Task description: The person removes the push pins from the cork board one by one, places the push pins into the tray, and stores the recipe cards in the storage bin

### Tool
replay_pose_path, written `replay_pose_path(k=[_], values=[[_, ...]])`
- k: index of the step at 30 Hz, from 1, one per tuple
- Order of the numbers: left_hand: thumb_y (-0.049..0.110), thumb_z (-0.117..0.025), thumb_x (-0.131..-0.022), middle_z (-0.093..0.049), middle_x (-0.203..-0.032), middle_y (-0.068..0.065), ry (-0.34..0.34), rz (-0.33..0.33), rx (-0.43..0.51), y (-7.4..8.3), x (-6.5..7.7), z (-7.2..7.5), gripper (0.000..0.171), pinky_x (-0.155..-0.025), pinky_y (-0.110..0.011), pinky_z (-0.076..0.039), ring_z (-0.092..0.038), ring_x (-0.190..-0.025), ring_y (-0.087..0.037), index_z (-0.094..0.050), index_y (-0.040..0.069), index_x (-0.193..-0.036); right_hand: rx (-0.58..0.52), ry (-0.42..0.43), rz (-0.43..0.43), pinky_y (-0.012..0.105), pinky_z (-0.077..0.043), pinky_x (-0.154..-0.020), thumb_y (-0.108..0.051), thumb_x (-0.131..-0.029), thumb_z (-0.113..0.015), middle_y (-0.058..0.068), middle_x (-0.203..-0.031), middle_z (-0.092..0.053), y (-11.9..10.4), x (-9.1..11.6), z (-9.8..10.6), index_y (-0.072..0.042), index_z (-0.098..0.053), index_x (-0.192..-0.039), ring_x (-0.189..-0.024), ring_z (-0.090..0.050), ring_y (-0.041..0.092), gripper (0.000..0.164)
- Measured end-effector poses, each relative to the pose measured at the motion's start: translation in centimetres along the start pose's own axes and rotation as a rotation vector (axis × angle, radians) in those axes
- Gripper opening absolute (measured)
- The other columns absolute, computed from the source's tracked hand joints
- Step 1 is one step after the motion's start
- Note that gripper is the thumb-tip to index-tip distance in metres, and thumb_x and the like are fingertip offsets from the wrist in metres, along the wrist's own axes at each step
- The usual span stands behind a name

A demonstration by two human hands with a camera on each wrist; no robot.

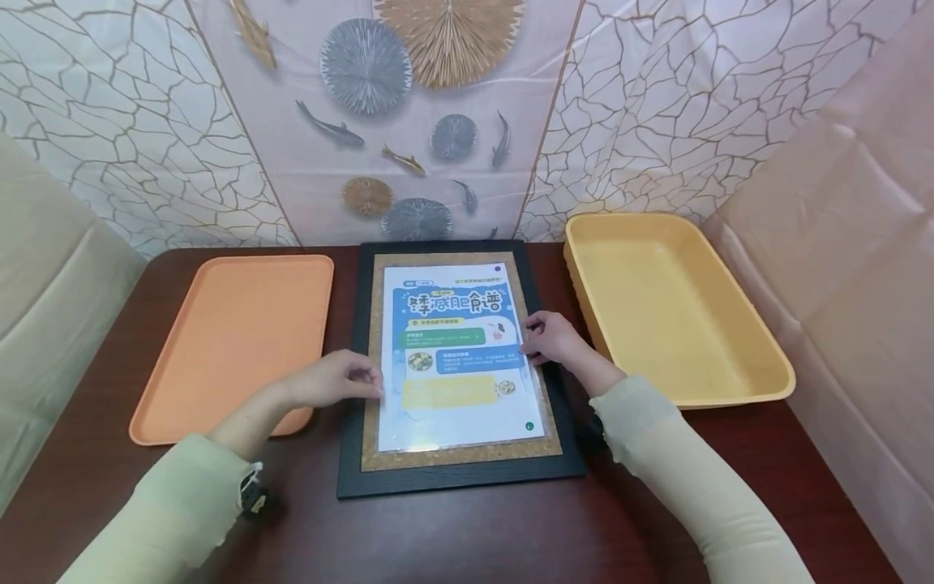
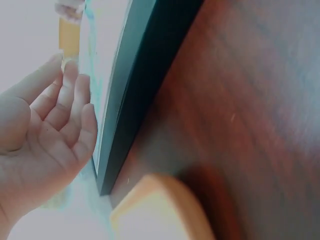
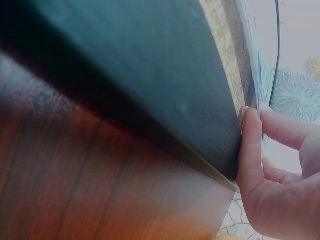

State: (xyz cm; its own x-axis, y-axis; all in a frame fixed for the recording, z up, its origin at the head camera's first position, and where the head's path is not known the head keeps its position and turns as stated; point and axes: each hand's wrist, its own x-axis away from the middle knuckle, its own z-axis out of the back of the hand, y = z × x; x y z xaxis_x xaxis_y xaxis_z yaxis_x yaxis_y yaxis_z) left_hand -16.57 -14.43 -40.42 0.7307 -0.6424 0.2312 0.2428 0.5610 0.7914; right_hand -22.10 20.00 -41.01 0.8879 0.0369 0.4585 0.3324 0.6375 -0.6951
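Two containers are standing on one dark wooden table (image 1: 452,539): an orange tray (image 1: 233,341) is lying at the left of the frame, showing its flat floor and low rim, and a yellow tub (image 1: 671,300) with higher walls is sitting at the right, showing its smooth floor. Between them, one black frame (image 1: 467,475) is holding one cork panel (image 1: 467,454). One printed sheet (image 1: 460,357), glossy and bearing blue, green and yellow blocks, is lying over the cork in the middle of the frame, near its far end, leaving a cork margin around it. Two hands are working at the sheet's sides. The right hand (image 1: 554,337) is pinching the sheet's right edge, thumb on one face and a finger on the other, the tips closing on it. The left hand (image 1: 332,380) is reaching the left edge with its fingers bending loosely and the thumb nearly meeting them; whether they are gripping the edge, I cannot tell. Two pale sleeves are covering the forearms in the lower corners.
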Motion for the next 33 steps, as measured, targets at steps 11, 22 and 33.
replay_pose_path(k=[11,22,33], values=[[0.019,-0.061,-0.091,-0.066,-0.084,-0.009,0.278,0.084,-0.006,-1.5,0.9,3.8,0.015,-0.073,-0.029,-0.045,-0.062,-0.08,-0.019,-0.064,0.004,-0.09,0.007,0.0,0.002,0.022,-0.054,-0.064,-0.009,-0.087,-0.065,0.016,-0.094,-0.053,0.2,-0.2,0.0,0.001,-0.042,-0.13,-0.078,-0.064,0.021,0.05],[0.017,-0.06,-0.091,-0.068,-0.083,-0.018,0.547,0.19,-0.04,-4.0,1.0,6.4,0.02,-0.061,-0.022,-0.043,-0.065,-0.078,-0.025,-0.062,-0.003,-0.092,0.006,-0.003,0.005,0.022,-0.054,-0.064,-0.008,-0.087,-0.065,0.016,-0.093,-0.052,0.2,-0.3,0.0,0.001,-0.043,-0.13,-0.081,-0.064,0.022,0.05],[0.016,-0.057,-0.09,-0.069,-0.081,-0.013,0.675,0.339,-0.035,-7.6,1.4,8.6,0.022,-0.058,-0.017,-0.042,-0.059,-0.065,-0.006,-0.061,-0.005,-0.095,0.005,-0.008,0.02,0.022,-0.054,-0.064,-0.008,-0.087,-0.064,0.015,-0.091,-0.052,0.2,-0.3,0.1,0.001,-0.042,-0.13,-0.076,-0.063,0.02,0.05]])
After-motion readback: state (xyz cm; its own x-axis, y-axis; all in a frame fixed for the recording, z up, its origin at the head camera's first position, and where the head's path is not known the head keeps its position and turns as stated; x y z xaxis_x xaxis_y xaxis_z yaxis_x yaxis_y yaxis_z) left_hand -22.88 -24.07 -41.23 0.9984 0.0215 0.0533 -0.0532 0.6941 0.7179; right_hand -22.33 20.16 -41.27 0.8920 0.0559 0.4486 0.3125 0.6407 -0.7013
